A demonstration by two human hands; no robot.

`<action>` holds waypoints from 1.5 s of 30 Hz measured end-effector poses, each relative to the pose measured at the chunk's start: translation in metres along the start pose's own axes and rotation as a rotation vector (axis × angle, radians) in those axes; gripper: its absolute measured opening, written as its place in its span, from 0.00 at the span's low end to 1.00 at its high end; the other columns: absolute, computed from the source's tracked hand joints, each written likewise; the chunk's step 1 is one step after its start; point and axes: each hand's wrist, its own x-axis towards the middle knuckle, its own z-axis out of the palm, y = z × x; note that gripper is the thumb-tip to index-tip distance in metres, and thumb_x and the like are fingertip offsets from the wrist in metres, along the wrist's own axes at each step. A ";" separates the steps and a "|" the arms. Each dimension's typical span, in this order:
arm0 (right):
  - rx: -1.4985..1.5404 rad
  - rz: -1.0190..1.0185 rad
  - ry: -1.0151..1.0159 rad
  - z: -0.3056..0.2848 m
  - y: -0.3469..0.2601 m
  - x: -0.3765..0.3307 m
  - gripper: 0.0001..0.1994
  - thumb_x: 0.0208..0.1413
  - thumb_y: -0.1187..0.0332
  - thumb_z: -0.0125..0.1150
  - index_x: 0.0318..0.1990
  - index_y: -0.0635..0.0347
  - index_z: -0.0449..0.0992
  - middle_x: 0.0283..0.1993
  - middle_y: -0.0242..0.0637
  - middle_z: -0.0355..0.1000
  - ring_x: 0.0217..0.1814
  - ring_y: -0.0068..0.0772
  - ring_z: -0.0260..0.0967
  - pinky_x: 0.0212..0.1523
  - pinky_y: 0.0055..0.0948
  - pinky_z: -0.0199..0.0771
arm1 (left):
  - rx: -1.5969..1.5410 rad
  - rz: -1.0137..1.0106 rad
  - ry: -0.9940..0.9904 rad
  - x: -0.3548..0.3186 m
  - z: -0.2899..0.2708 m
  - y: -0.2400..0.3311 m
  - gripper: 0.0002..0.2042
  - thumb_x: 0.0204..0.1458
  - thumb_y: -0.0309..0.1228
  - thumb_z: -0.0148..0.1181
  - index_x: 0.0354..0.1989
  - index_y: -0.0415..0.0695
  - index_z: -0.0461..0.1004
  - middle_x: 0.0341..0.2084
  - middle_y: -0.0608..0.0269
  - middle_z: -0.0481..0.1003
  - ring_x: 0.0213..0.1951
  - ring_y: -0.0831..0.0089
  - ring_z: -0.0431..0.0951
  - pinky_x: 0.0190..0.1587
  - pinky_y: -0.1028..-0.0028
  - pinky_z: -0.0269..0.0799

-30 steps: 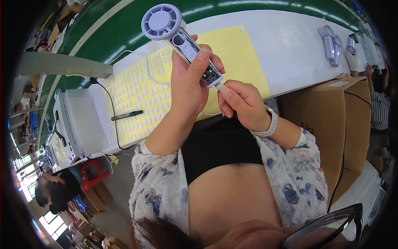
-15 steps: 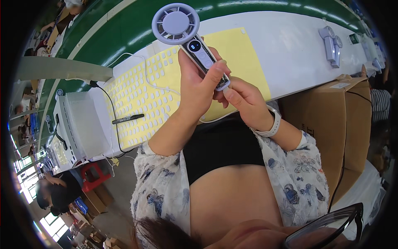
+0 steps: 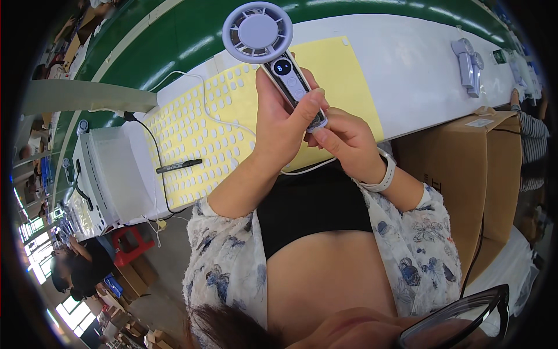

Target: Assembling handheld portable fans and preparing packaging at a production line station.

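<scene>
My left hand (image 3: pixel 279 122) is wrapped round the handle of a lavender handheld fan (image 3: pixel 257 31), its thumb on the handle's side. The fan's round head points away from me, and a small display (image 3: pixel 283 67) on the handle is lit. At the handle's bottom end my right hand (image 3: pixel 347 139) pinches the end of a white cable (image 3: pixel 311 170), which runs under my left wrist. The plug itself is mostly hidden by my fingers. Beneath my hands lies a yellow sheet (image 3: pixel 343 75) with rows of small white oval stickers (image 3: pixel 192 134).
A black marker (image 3: pixel 179 166) lies on the sheet. Two more fans (image 3: pixel 467 70) rest on the white table (image 3: pixel 407 64) at the right. A cardboard box (image 3: pixel 447 163) stands at the near right. A white machine (image 3: pixel 96 174) and a red stool (image 3: pixel 131 247) are at the left. Other people work nearby.
The fan and my hands have shifted slightly to the right. Its display stays lit, and both hands keep their hold. At the far right a person's striped sleeve has come nearer the box.
</scene>
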 end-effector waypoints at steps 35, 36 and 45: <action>0.240 0.036 0.011 -0.029 -0.006 0.010 0.25 0.56 0.62 0.59 0.56 0.68 0.59 0.32 0.31 0.68 0.21 0.14 0.63 0.19 0.14 0.64 | -0.127 -0.380 -0.407 -0.010 0.004 -0.017 0.24 0.54 0.23 0.51 0.57 0.39 0.49 0.40 0.59 0.65 0.35 0.74 0.72 0.38 0.73 0.72; 0.233 0.052 0.023 -0.028 -0.005 0.009 0.26 0.57 0.62 0.59 0.56 0.68 0.59 0.31 0.31 0.67 0.20 0.14 0.63 0.18 0.14 0.63 | -0.147 -0.399 -0.404 -0.010 0.003 -0.019 0.24 0.54 0.23 0.50 0.57 0.39 0.49 0.40 0.58 0.65 0.35 0.74 0.72 0.38 0.72 0.72; 0.205 0.066 0.059 -0.025 -0.001 0.008 0.26 0.59 0.61 0.56 0.58 0.69 0.57 0.27 0.29 0.66 0.17 0.13 0.61 0.17 0.14 0.62 | -0.305 -0.478 -0.383 -0.008 0.002 -0.017 0.24 0.53 0.24 0.50 0.57 0.41 0.50 0.41 0.55 0.66 0.35 0.68 0.73 0.37 0.69 0.73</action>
